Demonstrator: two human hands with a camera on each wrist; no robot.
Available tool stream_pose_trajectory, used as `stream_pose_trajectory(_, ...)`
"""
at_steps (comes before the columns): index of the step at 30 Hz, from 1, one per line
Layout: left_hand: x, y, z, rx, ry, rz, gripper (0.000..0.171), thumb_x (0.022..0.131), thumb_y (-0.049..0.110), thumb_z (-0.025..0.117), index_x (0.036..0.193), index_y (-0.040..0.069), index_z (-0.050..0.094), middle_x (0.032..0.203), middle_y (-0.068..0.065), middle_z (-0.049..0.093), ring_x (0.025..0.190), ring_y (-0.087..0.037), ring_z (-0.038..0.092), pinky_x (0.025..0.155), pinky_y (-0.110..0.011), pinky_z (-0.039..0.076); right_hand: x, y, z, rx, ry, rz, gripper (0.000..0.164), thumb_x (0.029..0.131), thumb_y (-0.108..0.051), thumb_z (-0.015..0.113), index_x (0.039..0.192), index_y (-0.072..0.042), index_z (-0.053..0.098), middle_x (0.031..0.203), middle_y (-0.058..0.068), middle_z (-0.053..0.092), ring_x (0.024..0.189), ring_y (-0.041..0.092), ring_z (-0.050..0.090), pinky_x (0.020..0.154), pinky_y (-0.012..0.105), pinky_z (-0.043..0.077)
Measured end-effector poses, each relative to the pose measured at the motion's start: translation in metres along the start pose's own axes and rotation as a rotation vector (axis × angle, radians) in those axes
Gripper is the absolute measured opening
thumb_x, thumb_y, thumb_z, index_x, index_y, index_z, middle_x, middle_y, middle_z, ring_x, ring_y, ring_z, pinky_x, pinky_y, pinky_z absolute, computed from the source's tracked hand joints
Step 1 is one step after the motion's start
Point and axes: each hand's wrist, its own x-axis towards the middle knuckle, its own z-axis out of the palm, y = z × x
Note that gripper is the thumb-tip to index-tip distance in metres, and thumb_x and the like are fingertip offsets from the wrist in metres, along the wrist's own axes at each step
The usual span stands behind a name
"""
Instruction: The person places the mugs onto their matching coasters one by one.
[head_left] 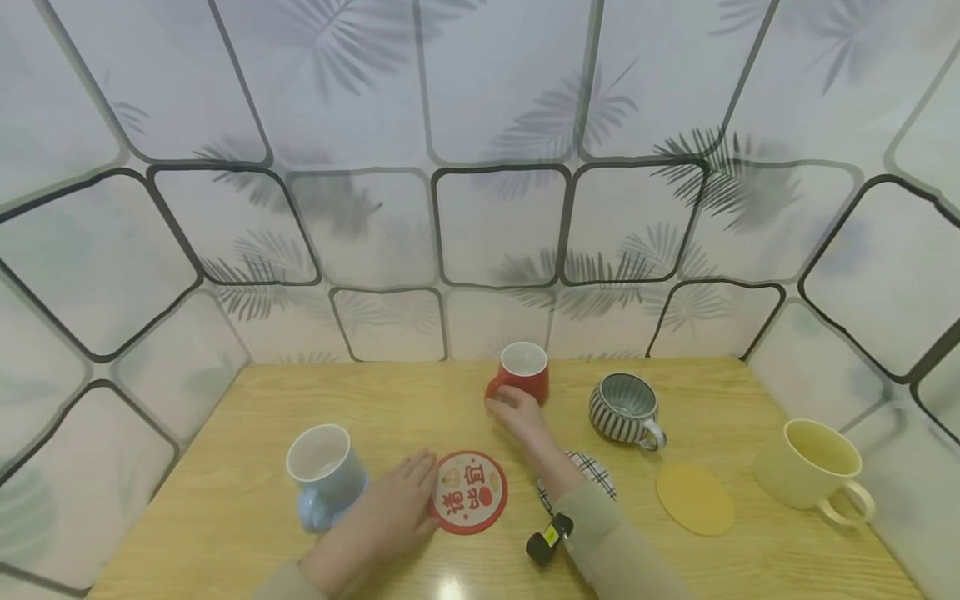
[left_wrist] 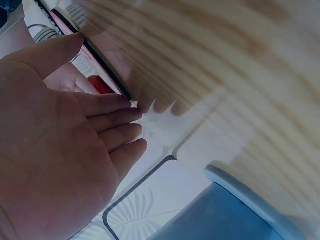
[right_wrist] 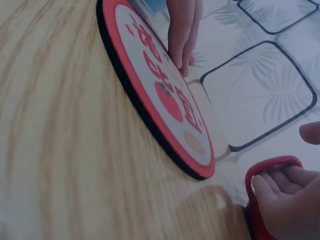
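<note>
Red mug [head_left: 536,387] is standing at one o'clock from the red-rimmed coaster [head_left: 469,493], not yet on it; right hand [head_left: 522,415] is gripping its handle. Left hand [head_left: 393,508], fingers straight, is touching the coaster at nine. Striped cup [head_left: 621,417], yellow mug [head_left: 798,467]: also sitting on bare worktop [head_left: 420,408].

Taking tabletop's middle as dial centre, we see wood-grain table [head_left: 390,400]. Nine o'clock: upright blue mug [head_left: 330,482], handle toward seven. Two o'clock: upright striped cup [head_left: 621,413], handle toward four. Three o'clock, going outward: plaid coaster [head_left: 598,475], partly hidden; plain yellow coaster [head_left: 695,499]; upright yellow mug [head_left: 795,471], handle toward four. Twelve, behind: pale leaf-print backdrop [head_left: 498,225].
</note>
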Motion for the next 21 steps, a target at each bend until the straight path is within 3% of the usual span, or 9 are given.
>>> stream_pose_trajectory(8, 0.000, -0.001, 0.004, 0.020, 0.008, 0.007, 0.075, 0.098, 0.038, 0.072, 0.153, -0.007, 0.050, 0.164, -0.023, 0.046, 0.154, -0.039, 0.045, 0.127, -0.053, 0.040, 0.003, 0.002, 0.008, 0.031, 0.008, -0.033, 0.039, 0.100, -0.004, 0.063, 0.134, 0.014, 0.062, 0.139, 0.030, 0.067, 0.133, 0.046, 0.062, 0.119, 0.055, 0.049)
stream_pose_trajectory(21, -0.001, 0.002, -0.003, 0.034, 0.014, 0.022, 0.074, 0.097, 0.037, 0.072, 0.151, -0.009, 0.051, 0.161, -0.026, 0.048, 0.152, -0.040, 0.047, 0.126, -0.053, 0.042, 0.005, 0.002, 0.018, 0.173, 0.074, -0.056, 0.037, 0.099, 0.000, 0.063, 0.134, 0.014, 0.062, 0.141, 0.028, 0.066, 0.139, 0.044, 0.059, 0.125, 0.054, 0.042)
